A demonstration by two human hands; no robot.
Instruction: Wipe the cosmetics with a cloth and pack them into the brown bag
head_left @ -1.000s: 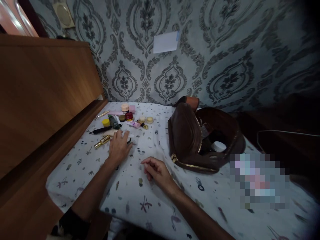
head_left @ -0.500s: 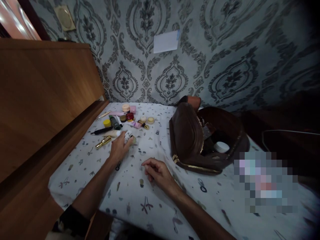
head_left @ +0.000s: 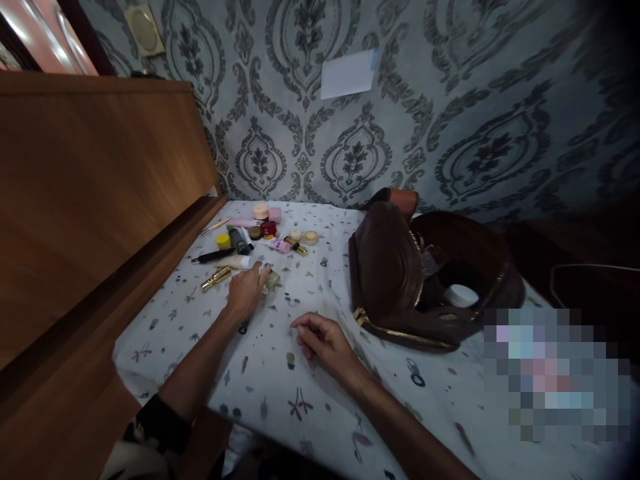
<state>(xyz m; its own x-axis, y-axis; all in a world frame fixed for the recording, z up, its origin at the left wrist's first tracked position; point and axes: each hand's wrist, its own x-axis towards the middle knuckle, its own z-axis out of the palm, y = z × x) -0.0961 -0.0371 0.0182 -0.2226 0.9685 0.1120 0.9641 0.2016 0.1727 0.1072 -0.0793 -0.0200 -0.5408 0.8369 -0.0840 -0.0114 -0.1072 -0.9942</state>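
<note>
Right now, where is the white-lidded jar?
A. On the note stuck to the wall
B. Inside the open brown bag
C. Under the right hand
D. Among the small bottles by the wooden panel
B: the white-lidded jar lies inside the unzipped brown bag, well apart from the right hand.

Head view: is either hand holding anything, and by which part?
Left hand closes on a small pale item; the part gripped cannot be told. Right hand holds nothing.
</note>
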